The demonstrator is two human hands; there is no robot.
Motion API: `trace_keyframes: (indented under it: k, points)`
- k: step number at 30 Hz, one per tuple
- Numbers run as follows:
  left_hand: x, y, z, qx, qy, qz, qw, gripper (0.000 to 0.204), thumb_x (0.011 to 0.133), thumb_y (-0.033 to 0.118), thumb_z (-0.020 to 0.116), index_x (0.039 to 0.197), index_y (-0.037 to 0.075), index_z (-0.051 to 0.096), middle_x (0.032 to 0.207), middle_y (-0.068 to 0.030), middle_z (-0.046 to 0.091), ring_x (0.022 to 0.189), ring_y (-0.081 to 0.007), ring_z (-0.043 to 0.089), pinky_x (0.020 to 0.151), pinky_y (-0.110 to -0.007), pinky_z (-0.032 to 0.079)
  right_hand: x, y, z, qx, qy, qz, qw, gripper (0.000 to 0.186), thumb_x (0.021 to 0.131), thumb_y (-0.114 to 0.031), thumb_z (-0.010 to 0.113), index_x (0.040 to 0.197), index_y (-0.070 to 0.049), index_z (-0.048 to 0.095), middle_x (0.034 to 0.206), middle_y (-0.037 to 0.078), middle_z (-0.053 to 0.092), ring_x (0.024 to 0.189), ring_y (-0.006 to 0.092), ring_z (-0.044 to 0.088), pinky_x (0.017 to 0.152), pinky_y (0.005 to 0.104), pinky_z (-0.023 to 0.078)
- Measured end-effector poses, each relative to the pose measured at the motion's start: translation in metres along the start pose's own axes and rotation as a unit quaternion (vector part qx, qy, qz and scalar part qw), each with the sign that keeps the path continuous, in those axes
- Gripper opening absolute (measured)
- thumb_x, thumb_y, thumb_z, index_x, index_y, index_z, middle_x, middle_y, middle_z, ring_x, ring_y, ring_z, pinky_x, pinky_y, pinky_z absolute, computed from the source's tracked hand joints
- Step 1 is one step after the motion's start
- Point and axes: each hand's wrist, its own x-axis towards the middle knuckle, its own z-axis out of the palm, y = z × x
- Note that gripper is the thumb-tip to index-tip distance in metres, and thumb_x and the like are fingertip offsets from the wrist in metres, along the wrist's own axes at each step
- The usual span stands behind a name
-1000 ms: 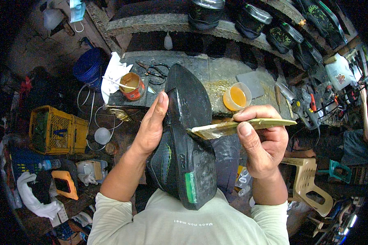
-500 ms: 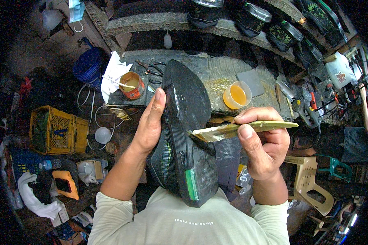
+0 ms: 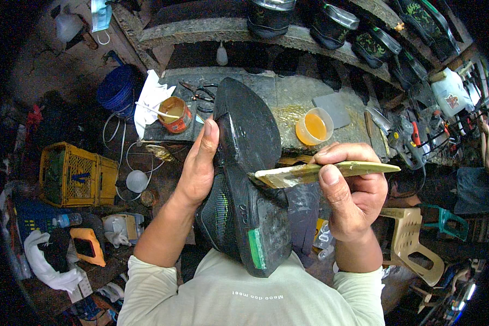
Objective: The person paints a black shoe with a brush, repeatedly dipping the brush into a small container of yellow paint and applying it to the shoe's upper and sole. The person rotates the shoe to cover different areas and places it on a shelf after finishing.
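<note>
A black shoe (image 3: 248, 133) is held on end before my chest, its sole turned toward me, toe up and heel against my shirt. A green patch (image 3: 257, 248) marks the heel part. My left hand (image 3: 198, 168) grips the shoe's left side, thumb along the edge; its other fingers are hidden behind. Between the thumb and fingers of my right hand (image 3: 349, 190) is a flat, yellowish brush (image 3: 315, 173), lying nearly level. Its whitish, worn end meets the sole's edge at the arch. The front sole looks shiny in places.
On the bench ahead stand a clear cup of orange liquid (image 3: 314, 126) and a red can with a stick in it (image 3: 175, 115), near pliers and a white cloth (image 3: 152, 100). Other shoes (image 3: 334, 26) line the shelf above. A yellow crate (image 3: 76, 174) and beige chair (image 3: 410, 244) flank me.
The brush handle and my right hand have shifted slightly to the right, while the brush end stays at the arch. The shoe has turned slightly in my left hand.
</note>
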Motion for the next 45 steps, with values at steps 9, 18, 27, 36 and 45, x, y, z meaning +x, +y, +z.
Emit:
trace_keyframes:
  k: [9,18,27,36,45]
  points:
    - [0.0,0.005,0.002,-0.021,-0.004,-0.014,1.0,0.07,0.108,0.057,0.033,0.144,-0.002,0.046,0.132,-0.0136,0.062,0.119,-0.0191,0.062,0.105,-0.034,0.049,-0.004,0.002,-0.001,-0.005,0.001,0.0,1.0,0.016,0.094,-0.007,0.07,0.107,0.002,0.069,0.1,0.01,0.069,0.085,0.0144,0.064,0.076,0.0261,0.05]
    - [0.0,0.003,0.0,-0.012,0.027,0.006,1.0,0.071,0.109,0.057,0.03,0.144,-0.003,0.046,0.134,-0.0131,0.06,0.121,-0.0178,0.06,0.108,-0.033,0.046,-0.007,0.0,-0.001,0.013,-0.007,0.011,1.0,0.015,0.094,-0.006,0.069,0.107,0.002,0.069,0.098,0.01,0.068,0.085,0.0147,0.064,0.075,0.0264,0.05]
    - [-0.002,0.009,0.005,-0.008,0.03,0.01,0.999,0.071,0.109,0.058,0.029,0.141,-0.003,0.048,0.13,-0.0123,0.062,0.117,-0.0173,0.062,0.104,-0.032,0.048,-0.008,-0.002,-0.001,0.014,-0.016,-0.002,1.0,0.016,0.093,-0.004,0.068,0.107,0.002,0.068,0.094,0.011,0.067,0.081,0.0152,0.061,0.072,0.0275,0.048]
    - [0.0,0.009,0.004,0.003,0.027,0.018,0.999,0.073,0.108,0.059,0.028,0.137,-0.003,0.051,0.127,-0.0125,0.064,0.113,-0.0177,0.064,0.102,-0.032,0.05,-0.009,0.0,-0.001,0.029,-0.024,-0.037,0.999,0.016,0.091,-0.002,0.067,0.105,0.005,0.067,0.09,0.014,0.068,0.073,0.0182,0.061,0.068,0.0314,0.048]
    - [0.003,0.004,0.0,-0.015,0.041,0.015,0.999,0.073,0.108,0.059,0.029,0.138,-0.004,0.051,0.129,-0.0142,0.063,0.116,-0.0183,0.063,0.104,-0.033,0.049,-0.01,-0.002,-0.004,0.027,-0.041,-0.045,0.998,0.017,0.089,-0.002,0.068,0.105,0.004,0.067,0.086,0.015,0.068,0.072,0.0203,0.061,0.066,0.0331,0.049]
